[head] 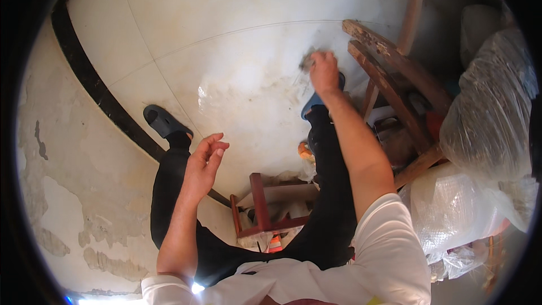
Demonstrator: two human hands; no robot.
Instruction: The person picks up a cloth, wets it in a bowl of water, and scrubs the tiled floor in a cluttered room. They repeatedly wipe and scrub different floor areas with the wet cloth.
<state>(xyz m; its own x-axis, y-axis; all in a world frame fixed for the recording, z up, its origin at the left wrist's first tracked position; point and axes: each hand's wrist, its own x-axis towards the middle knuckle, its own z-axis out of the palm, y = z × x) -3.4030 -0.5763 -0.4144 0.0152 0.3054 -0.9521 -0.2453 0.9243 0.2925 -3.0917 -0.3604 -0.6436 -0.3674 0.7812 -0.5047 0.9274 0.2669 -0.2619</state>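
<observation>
My right hand (pixel 325 72) reaches down over the tiled floor (pixel 237 63), beside my right foot in a blue slipper (pixel 313 103). At its fingertips lies a blurred greyish clump (pixel 308 60); I cannot tell what it is, nor whether the fingers grip it. Smudges and specks mark the pale tiles below it. My left hand (pixel 207 163) hovers between my legs with its fingers loosely curled and apart, nothing in it. The left foot wears a dark grey slipper (pixel 163 119).
Worn wooden legs (pixel 389 57) of a piece of furniture stand at the right, near plastic-wrapped bundles (pixel 487 106). A reddish wooden frame (pixel 260 203) sits between my legs. At the left runs a peeling wall (pixel 84 178) with a black skirting (pixel 97 89).
</observation>
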